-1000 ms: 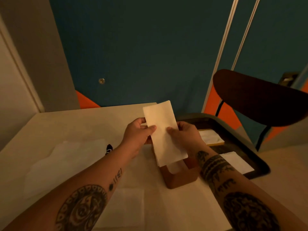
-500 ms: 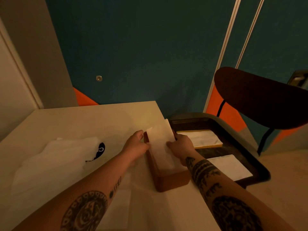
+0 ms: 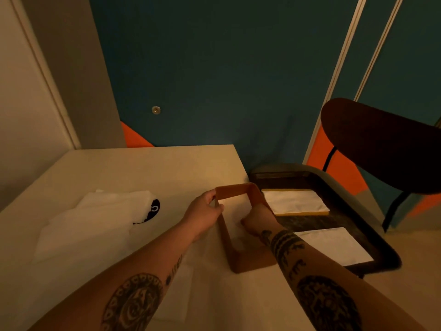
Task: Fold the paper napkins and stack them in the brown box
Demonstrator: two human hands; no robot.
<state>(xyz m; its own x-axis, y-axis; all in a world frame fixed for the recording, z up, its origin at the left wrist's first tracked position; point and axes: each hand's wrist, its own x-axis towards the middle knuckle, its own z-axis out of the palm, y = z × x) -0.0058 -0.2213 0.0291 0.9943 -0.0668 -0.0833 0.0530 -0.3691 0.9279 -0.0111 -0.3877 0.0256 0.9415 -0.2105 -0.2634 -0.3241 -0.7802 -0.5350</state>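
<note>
The brown box (image 3: 241,260) stands on the table's right part, open on top. A folded white napkin (image 3: 232,217) lies flat inside it. My left hand (image 3: 202,212) pinches the box's far left corner at the rim. My right hand (image 3: 256,219) reaches into the box with curled fingers pressed on the napkin. A loose pile of unfolded white napkins (image 3: 95,220) lies on the table to the left. Another flat napkin (image 3: 176,295) lies under my left forearm near the front edge.
A dark tray (image 3: 353,204) sits right of the table and holds a napkin on a yellow pad (image 3: 296,201) and another white napkin (image 3: 334,244). A dark chair (image 3: 381,149) stands behind it. A small black label (image 3: 152,210) lies beside the pile.
The folded napkin, held up in both hands a second ago, went down into the brown box. My left hand shifted to the box's rim and my right hand now presses inside.
</note>
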